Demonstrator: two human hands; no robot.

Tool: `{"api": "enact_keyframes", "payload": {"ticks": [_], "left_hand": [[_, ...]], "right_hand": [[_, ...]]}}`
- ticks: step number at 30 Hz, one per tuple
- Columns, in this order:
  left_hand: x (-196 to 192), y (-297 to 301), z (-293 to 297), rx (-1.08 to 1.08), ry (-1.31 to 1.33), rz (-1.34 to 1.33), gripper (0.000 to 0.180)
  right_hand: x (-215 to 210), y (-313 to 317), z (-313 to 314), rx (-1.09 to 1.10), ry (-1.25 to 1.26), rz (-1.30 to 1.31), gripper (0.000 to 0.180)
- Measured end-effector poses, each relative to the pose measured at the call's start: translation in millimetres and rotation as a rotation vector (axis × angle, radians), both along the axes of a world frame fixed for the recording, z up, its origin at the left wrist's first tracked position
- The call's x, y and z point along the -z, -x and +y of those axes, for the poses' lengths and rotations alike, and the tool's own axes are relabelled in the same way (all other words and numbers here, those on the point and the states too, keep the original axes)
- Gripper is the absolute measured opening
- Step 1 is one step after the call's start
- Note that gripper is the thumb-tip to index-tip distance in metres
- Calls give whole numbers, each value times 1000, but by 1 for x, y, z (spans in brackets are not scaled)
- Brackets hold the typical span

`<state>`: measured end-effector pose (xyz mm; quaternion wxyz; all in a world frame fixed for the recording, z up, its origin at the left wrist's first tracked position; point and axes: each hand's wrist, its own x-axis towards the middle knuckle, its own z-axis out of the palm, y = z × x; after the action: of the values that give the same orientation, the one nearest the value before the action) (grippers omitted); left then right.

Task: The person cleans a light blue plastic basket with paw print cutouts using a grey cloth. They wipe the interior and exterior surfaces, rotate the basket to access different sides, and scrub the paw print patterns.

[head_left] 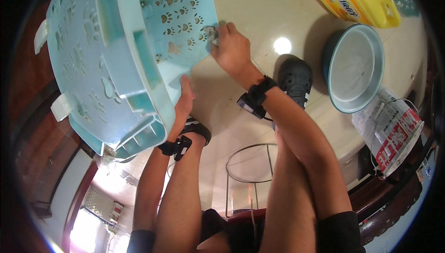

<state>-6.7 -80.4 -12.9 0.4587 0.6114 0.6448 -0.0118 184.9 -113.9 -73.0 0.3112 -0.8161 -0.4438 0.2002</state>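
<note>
A large light-blue plastic pet crate point(88, 86) with paw-print cut-outs stands tilted at the left. Its flat panel point(178, 2) reaches toward the middle. My right hand point(233, 51) is closed on a crumpled grey cloth point(212, 33), pressing it against the panel's right edge. Lower down, my left hand point(183, 102) grips the crate's near edge; the thumb shows, and the other fingers are mostly hidden by the plastic. White latches point(61, 107) stick out from the crate's left side.
On the tiled floor point(259, 2) at the right are a round basin point(357, 70), a yellow jug point(357, 2) and a whitish bucket point(387, 130) lying tipped. My dark clogs point(295, 81) are between basin and crate. A round metal stand point(250, 179) is near my legs.
</note>
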Motion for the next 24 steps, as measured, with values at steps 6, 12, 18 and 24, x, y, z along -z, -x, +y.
{"api": "enact_keyframes", "payload": {"ticks": [6, 12, 18, 24], "left_hand": [[23, -1, -6, -106, 34, 46, 40], [13, -10, -1, -21, 73, -5, 42], [35, -30, -11, -88, 14, -133, 41], [36, -36, -10, 31, -129, -134, 38]], "right_hand": [[7, 48, -5, -108, 25, 33, 34], [0, 8, 3, -2, 58, -14, 27], [6, -4, 6, 53, 44, -31, 25], [12, 17, -4, -88, -67, -50, 20]]}}
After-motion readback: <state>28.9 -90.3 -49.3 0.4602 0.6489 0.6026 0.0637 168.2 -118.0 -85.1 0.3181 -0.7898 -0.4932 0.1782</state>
